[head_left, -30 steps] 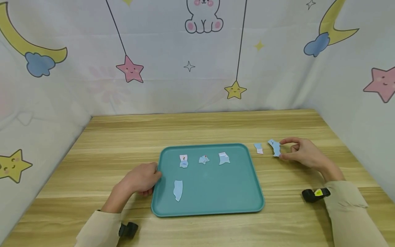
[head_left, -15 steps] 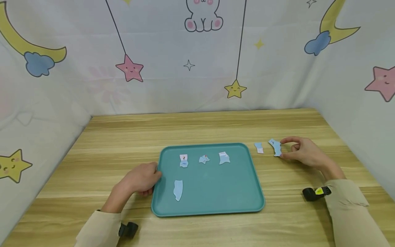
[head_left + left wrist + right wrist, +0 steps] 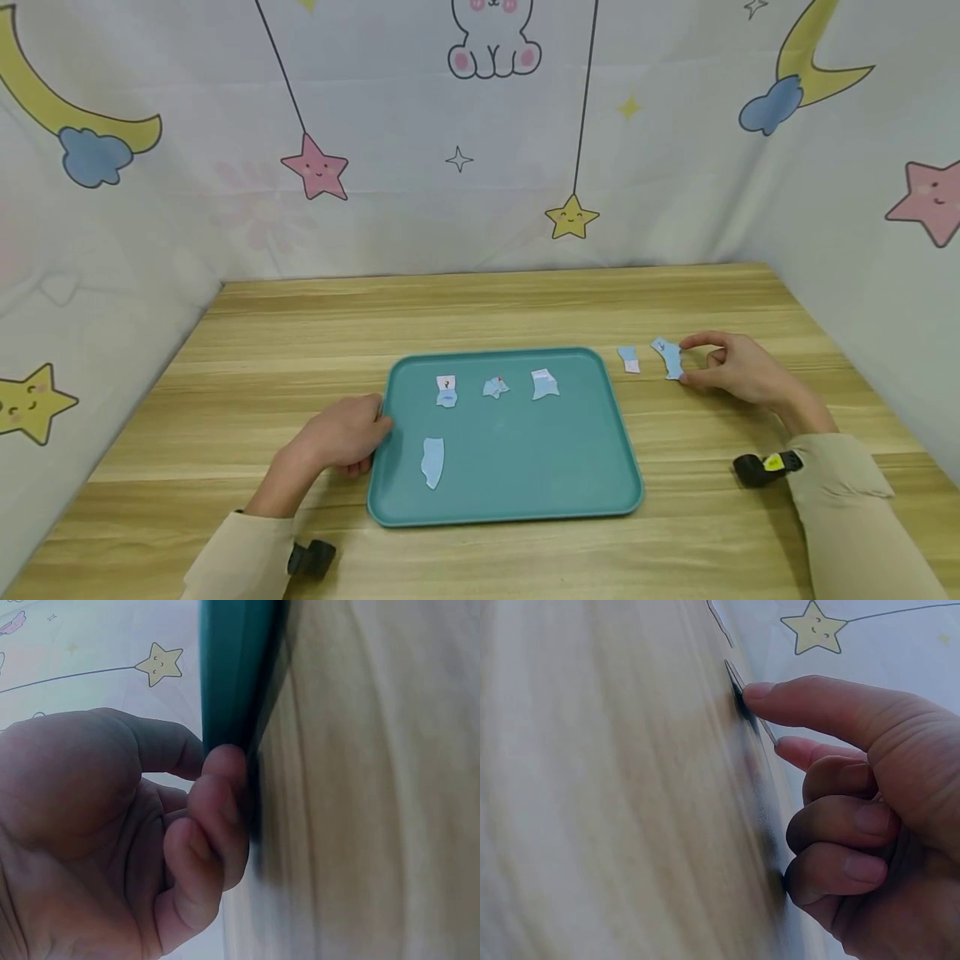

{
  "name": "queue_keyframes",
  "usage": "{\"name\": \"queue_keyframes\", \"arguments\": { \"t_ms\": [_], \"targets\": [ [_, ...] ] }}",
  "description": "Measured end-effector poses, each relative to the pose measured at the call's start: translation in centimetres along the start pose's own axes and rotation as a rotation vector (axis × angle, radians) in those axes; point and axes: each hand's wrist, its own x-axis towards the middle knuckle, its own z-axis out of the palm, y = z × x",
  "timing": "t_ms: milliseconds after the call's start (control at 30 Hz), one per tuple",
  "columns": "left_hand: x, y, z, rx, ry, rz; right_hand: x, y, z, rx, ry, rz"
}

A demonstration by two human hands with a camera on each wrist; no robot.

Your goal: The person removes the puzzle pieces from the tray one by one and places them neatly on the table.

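Between fingertips (image 3: 759, 691), the right hand (image 3: 737, 372) pinches a scrap (image 3: 669, 359); the left (image 3: 345, 431) grips a tray (image 3: 540, 467).

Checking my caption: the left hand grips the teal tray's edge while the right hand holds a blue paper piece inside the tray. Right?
Not inside: the head view shows the right hand holding the blue paper piece outside the teal tray.

The table (image 3: 525, 321), left hand (image 3: 341, 432), right hand (image 3: 735, 371) and printed backdrop (image 3: 405, 225) are viewed forward and down from above by the head camera. Each wrist view is taken close to its hand, low along the table, turned sideways. The teal tray (image 3: 525, 458) is shared by head and left wrist views.
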Motion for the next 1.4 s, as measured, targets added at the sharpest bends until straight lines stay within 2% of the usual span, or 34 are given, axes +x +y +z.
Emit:
{"name": "queue_keyframes", "arguments": {
  "t_ms": [667, 1400],
  "targets": [
    [0.1, 0.05, 0.02, -0.005, -0.003, -0.017, 0.54, 0.28, -0.2, -0.014, -0.017, -0.018],
    [-0.04, -0.1, 0.07, -0.008, 0.011, 0.023, 0.46, 0.24, -0.13, -0.047, -0.017, -0.008]
  ]
}}
